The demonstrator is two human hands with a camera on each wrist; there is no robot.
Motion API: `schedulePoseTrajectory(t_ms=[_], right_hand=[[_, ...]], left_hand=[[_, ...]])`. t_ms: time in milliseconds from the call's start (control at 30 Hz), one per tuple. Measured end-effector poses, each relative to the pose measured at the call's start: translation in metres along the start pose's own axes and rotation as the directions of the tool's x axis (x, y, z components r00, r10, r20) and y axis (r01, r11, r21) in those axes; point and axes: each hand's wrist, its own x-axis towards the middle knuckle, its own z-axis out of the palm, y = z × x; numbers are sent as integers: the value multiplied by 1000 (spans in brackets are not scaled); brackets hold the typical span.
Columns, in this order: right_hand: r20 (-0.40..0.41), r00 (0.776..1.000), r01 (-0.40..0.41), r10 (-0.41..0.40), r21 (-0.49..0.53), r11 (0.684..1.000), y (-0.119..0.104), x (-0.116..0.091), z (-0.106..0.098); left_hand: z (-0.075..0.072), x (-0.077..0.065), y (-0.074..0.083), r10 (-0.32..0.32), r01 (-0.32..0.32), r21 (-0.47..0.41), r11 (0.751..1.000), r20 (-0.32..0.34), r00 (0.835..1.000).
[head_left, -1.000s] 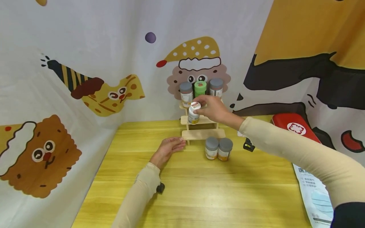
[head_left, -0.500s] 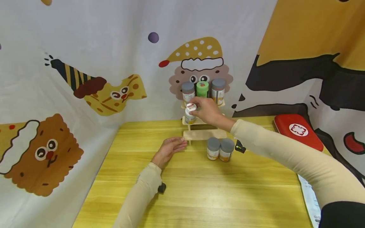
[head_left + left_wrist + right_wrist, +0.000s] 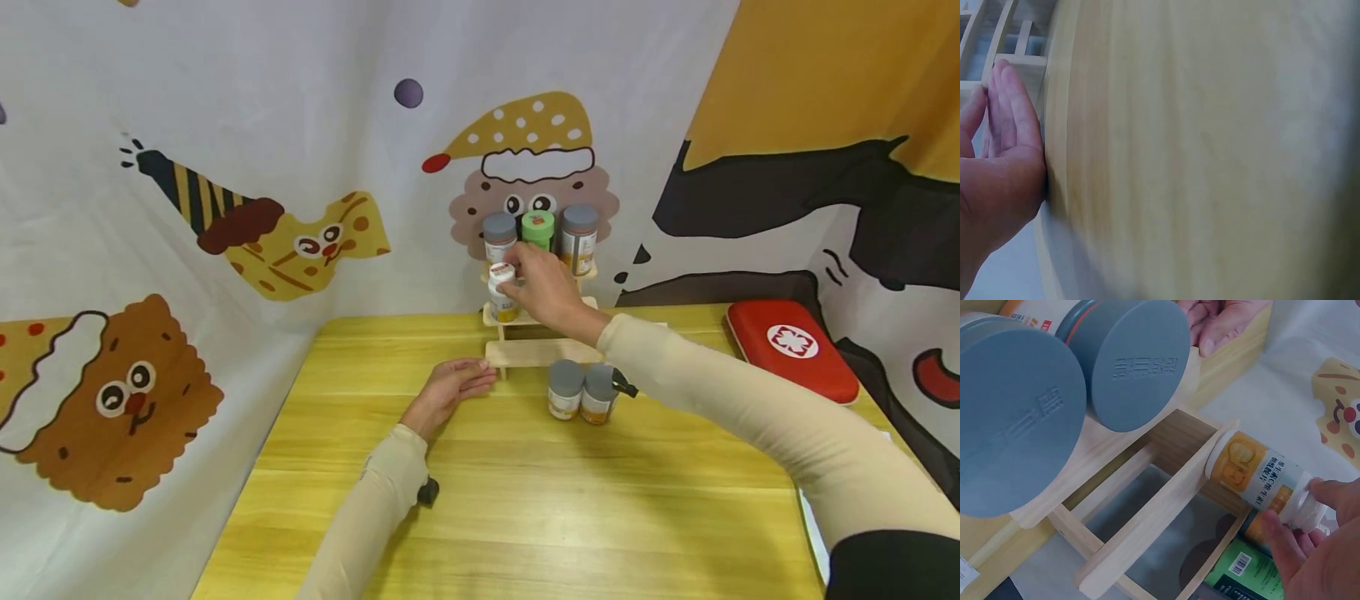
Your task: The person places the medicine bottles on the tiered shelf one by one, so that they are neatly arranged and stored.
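My right hand point(image 3: 551, 287) pinches the white cap of a small pill bottle point(image 3: 1254, 469) with a yellow-and-white label. The bottle stands upright at the left end of the middle step of a wooden tiered rack point(image 3: 528, 353), its base right at the board in the right wrist view. My left hand point(image 3: 446, 393) has its fingers extended, fingertips touching the left end of the rack's lowest step. In the left wrist view, the left hand point(image 3: 1007, 169) lies on its side along the table, thumb and fingers at the rack's edge.
Two grey-capped jars stand at the rack's front: a left jar point(image 3: 566, 390) and a right jar point(image 3: 597, 395). The top step bears a grey-capped jar point(image 3: 500, 229), a green bottle point(image 3: 537, 225) and another grey-capped jar point(image 3: 580, 237). A red case point(image 3: 791, 350) lies at right.
My right hand has brought the white bottle slightly left and back onto the left end of the middle step. The left hand stays at the rack; the head view has shifted slightly.
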Motion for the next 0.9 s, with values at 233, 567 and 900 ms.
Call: schedulePoseTrajectory(t_ms=[233, 567, 900], right_hand=[[-21, 999, 24, -23, 37, 999, 0, 0, 0], [-6, 1000, 15, -15, 98, 995, 4, -17, -8], [56, 998, 9, -20, 176, 984, 24, -60, -19]], left_hand=[[0, 1, 1, 1, -1, 19, 1000, 14, 1000], [1, 3, 0, 0, 0, -10, 1000, -1, 1000], [-2, 3, -2, 4, -4, 7, 1000, -1, 1000]])
